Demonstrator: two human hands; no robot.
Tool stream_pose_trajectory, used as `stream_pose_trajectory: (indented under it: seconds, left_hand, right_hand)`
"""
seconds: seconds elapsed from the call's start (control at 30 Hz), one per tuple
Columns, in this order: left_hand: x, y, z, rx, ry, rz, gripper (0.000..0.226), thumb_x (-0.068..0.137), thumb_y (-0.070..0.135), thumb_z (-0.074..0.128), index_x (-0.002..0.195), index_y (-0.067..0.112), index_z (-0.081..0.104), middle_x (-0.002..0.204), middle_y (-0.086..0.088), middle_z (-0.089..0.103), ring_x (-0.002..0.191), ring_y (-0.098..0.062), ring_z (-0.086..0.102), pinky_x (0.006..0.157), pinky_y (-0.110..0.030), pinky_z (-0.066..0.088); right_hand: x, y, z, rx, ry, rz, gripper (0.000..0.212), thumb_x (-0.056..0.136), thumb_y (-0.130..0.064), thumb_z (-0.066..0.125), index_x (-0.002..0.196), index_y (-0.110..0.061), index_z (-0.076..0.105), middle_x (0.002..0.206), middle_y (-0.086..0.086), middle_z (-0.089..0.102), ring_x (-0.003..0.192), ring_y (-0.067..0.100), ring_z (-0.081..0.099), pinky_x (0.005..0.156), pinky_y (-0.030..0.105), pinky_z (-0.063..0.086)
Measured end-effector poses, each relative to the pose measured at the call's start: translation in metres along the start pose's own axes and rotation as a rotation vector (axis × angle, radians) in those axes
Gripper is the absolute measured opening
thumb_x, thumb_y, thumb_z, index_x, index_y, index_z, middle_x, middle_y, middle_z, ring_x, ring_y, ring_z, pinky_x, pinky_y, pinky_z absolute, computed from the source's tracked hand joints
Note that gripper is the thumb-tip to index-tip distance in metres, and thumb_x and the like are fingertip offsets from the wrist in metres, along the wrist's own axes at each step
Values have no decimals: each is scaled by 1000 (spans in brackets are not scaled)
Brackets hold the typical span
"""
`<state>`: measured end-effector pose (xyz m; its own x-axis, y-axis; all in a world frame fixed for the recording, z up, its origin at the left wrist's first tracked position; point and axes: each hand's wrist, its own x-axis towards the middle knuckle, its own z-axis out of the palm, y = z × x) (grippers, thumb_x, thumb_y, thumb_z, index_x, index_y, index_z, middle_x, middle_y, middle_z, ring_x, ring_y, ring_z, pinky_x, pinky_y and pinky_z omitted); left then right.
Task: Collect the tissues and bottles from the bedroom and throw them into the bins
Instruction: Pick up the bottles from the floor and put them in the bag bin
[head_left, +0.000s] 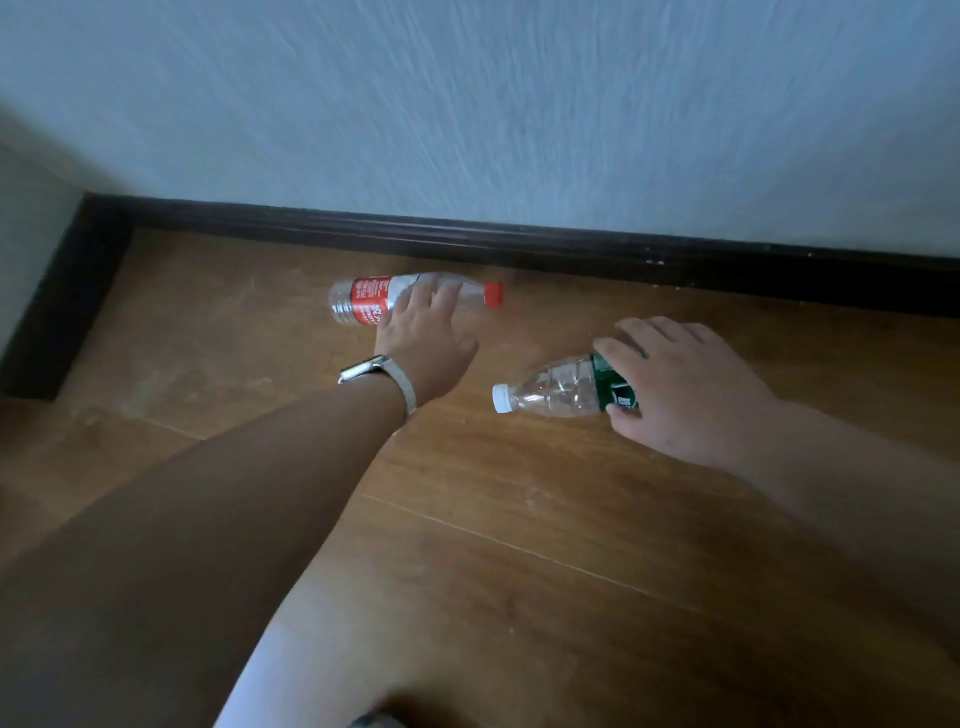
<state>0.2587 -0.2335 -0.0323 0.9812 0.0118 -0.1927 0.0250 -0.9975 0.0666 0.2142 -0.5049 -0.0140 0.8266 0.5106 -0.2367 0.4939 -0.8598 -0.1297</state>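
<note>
Two empty clear plastic bottles are on or near the wooden floor. The red-label bottle (363, 301) with a red cap lies on its side close to the skirting board. My left hand (426, 338), with a watch on its wrist, is stretched over the bottle's middle, fingers spread and touching or just above it, no grip closed. My right hand (685, 384) is closed around the green-label bottle (561, 387), whose white cap points left. The bottle's base is hidden inside my palm. No tissues or bins are in view.
A dark skirting board (519, 244) runs along the pale blue wall (519, 104) behind the bottles and turns a corner at the far left. Wooden floor (519, 545) stretches toward me. My legs fill the lower left.
</note>
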Motion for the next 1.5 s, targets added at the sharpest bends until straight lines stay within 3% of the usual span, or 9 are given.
stream_pose_trajectory:
  seconds: [0.23,0.5,0.6,0.77,0.97,1.1,1.3,1.43,1.5]
  left_hand:
    - [37,-21,2,108,-113,-26,78,82,34,58,150,29,21,161,-6,17,148,-28,14,118,-52,19]
    - [27,-28,2,242,-36,79,70,78,10,56,141,29,32,138,-6,45,127,-33,40,106,-49,32]
    - [22,-34,4,229,-76,68,68,79,16,61,139,31,33,138,-7,43,121,-34,44,99,-49,38]
    - [16,-37,3,-56,-153,-76,76,77,35,73,142,25,36,135,-6,45,113,-29,53,90,-39,47]
    - [-7,-22,-7,-213,-243,-105,70,72,45,72,133,37,37,111,-3,60,74,-22,65,50,-35,58]
    - [-15,-7,-18,-300,-163,-58,74,73,42,77,137,30,41,122,0,57,93,-16,59,64,-26,50]
    - [-18,33,-59,-441,-54,43,73,75,40,79,137,23,44,123,4,57,103,-16,57,81,-30,48]
    - [-37,65,-95,-701,11,-97,71,67,45,82,128,26,51,118,4,62,103,-15,61,91,-38,52]
    - [-64,85,-112,-866,-17,-195,68,66,43,83,123,27,51,112,5,63,99,-15,65,88,-42,56]
  right_hand:
    - [11,-1,17,22,-21,-6,65,88,-46,56,143,-23,32,146,7,38,132,27,38,109,47,30]
    - [11,0,31,22,-34,35,60,82,-42,63,132,-21,38,118,2,55,108,24,53,93,43,44]
    - [10,0,32,28,-18,36,61,82,-43,63,133,-20,38,120,2,55,109,24,53,92,41,45]
    - [5,-1,32,120,-45,123,62,82,-48,60,133,-21,37,119,1,54,107,23,53,87,39,46]
    - [-14,6,27,262,-46,186,61,78,-50,63,127,-21,43,106,-3,53,94,17,52,78,36,49]
    - [-30,13,18,405,37,191,59,75,-49,67,123,-23,46,100,-6,52,87,13,51,75,34,51]
    - [-54,30,-17,513,145,222,58,75,-49,70,123,-27,45,107,-9,52,93,9,51,79,32,51]
    - [-86,35,-68,646,224,288,58,72,-43,76,121,-28,48,101,-13,51,89,5,53,68,15,41]
    - [-115,31,-97,729,247,346,63,69,-48,74,123,-29,47,103,-14,51,90,2,52,69,15,39]
